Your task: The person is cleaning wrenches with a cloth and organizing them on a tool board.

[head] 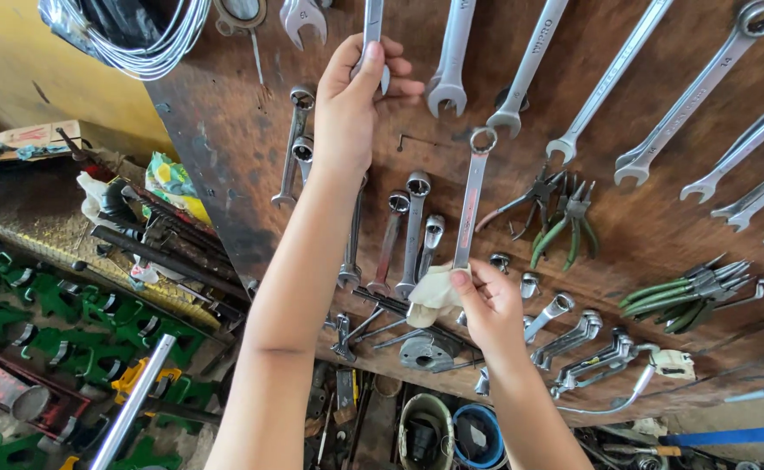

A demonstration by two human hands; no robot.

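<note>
Hanging on a brown wooden tool board (225,130): rows of combination spanners and green-handled pliers (565,222). One upper spanner (371,35) is pinched by the left hand (351,100), thumb pressed against fingers. A lower spanner (472,196) and pale cloth (434,292) are gripped by the right hand (486,309), fingers curled shut.

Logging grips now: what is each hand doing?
Left hand: closed on a hanging wrench.
Right hand: closed on a wrench and cloth.
</note>
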